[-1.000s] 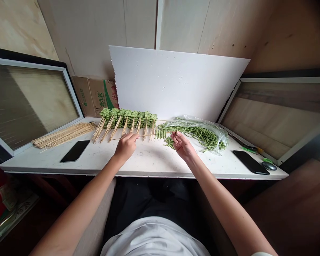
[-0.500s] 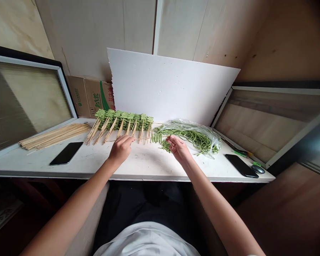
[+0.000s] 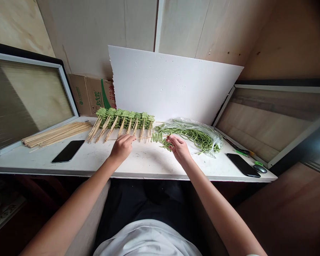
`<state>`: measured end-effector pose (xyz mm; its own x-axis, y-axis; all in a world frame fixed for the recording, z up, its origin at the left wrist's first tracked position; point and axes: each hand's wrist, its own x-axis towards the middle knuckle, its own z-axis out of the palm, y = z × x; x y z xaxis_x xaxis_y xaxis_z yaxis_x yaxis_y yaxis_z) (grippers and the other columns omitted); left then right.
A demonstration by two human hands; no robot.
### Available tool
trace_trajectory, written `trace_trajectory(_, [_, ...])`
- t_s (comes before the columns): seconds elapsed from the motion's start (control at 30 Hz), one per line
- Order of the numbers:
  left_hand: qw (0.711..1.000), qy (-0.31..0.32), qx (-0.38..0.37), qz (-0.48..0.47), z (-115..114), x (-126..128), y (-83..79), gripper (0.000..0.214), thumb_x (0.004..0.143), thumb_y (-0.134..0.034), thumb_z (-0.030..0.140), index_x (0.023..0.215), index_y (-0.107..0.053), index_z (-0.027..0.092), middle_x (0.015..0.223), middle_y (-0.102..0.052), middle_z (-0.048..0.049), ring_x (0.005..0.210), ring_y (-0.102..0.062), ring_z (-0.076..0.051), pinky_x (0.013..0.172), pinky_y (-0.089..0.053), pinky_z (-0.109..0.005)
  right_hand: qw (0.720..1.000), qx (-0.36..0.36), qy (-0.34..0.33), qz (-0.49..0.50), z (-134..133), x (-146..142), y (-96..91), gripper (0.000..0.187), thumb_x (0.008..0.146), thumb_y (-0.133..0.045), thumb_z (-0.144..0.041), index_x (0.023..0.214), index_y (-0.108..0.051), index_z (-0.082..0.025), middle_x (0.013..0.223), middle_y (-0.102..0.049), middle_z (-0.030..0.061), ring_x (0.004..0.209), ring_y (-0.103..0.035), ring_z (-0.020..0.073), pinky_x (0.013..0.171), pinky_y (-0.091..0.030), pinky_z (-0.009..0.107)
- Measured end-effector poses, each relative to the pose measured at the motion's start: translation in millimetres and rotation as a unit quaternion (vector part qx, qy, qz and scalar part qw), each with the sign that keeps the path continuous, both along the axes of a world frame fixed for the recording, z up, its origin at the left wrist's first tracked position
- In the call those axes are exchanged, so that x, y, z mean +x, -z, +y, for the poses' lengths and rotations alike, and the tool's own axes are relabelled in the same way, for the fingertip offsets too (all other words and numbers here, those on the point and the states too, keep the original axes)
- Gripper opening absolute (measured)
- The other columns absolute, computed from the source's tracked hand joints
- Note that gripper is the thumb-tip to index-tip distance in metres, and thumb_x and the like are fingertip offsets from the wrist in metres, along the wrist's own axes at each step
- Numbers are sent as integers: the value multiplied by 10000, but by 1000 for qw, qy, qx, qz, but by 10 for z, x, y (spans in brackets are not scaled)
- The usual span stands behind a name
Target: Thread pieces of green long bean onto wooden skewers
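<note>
My left hand [image 3: 122, 148] is closed in a pinch on a thin bamboo skewer [image 3: 145, 138] that lies across the white table [image 3: 101, 161] and carries several short green bean pieces [image 3: 156, 137] near its tip. My right hand [image 3: 178, 147] is closed on a bean piece right at the skewer's tip, beside a small heap of cut beans [image 3: 165, 144]. Behind my left hand lies a row of finished bean skewers [image 3: 124, 120].
A clear plastic bag of long green beans [image 3: 197, 136] lies right of my hands. Bare skewers [image 3: 56, 134] and a black phone [image 3: 68, 151] are at the left. A second phone [image 3: 243, 165] and scissors [image 3: 240, 152] are at the right. A white board [image 3: 173, 85] leans on the wall.
My right hand has closed its fingers and moved slightly in toward the skewer tip. The left hand keeps its hold. The camera view shifted a little.
</note>
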<state>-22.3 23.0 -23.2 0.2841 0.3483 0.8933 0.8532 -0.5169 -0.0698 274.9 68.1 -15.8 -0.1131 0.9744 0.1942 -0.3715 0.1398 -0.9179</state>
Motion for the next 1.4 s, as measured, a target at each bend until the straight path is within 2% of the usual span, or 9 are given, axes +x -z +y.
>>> trace_trajectory(0.3, [999,-27,35,24,-36,-8,-12,434,788,-383,-121,883,-685,175,748,-662,-57,743,-621,-228,733,-492,-345,998,-34,-14,44,-47,-85,25,333,693,-935,-452,892,-807,-218,955,-782,44,838,-702,152,596,-500,222])
trace_trajectory(0.57, [998,-45,40,27,-48,-14,-33,411,776,-397,-125,869,-668,170,722,-650,-56,727,-617,-233,704,-468,-346,997,-62,6,44,-144,-194,21,266,725,-907,-424,877,-794,-237,989,-789,44,855,-713,169,610,-490,237])
trace_trajectory(0.77, [1000,-23,4,14,-6,-25,4,439,713,-388,-127,873,-666,173,767,-675,-58,748,-641,-219,692,-495,-321,999,-10,25,32,-147,-197,0,310,699,-921,-463,872,-797,-238,897,-762,28,843,-677,163,608,-475,241])
trace_trajectory(0.93, [1000,-4,-28,2,8,-16,28,409,750,-404,-110,885,-664,175,790,-683,-49,717,-632,-197,630,-473,-290,996,67,54,-4,-107,-127,-10,330,680,-925,-473,890,-808,-246,910,-769,30,864,-670,190,610,-473,269])
trace_trajectory(1.03, [1000,3,-12,8,-14,-1,7,426,751,-388,-117,899,-668,168,788,-678,-53,738,-635,-207,660,-489,-306,995,83,61,-13,-88,-96,-1,331,677,-929,-482,884,-812,-251,919,-768,31,837,-660,184,617,-481,273])
trace_trajectory(1.2, [1000,0,21,2,-49,-7,-37,471,755,-375,-117,938,-697,174,800,-683,-66,783,-649,-233,752,-532,-361,999,50,18,-3,-127,-135,-16,289,733,-890,-498,837,-802,-243,869,-728,31,804,-635,169,597,-482,256])
trace_trajectory(1.4, [998,-16,53,17,-51,-74,-22,461,799,-406,-75,1022,-716,183,806,-687,-74,809,-664,-241,779,-543,-375,1000,7,16,23,-217,-222,-51,328,711,-899,-514,827,-777,-233,897,-738,47,887,-655,190,607,-488,253])
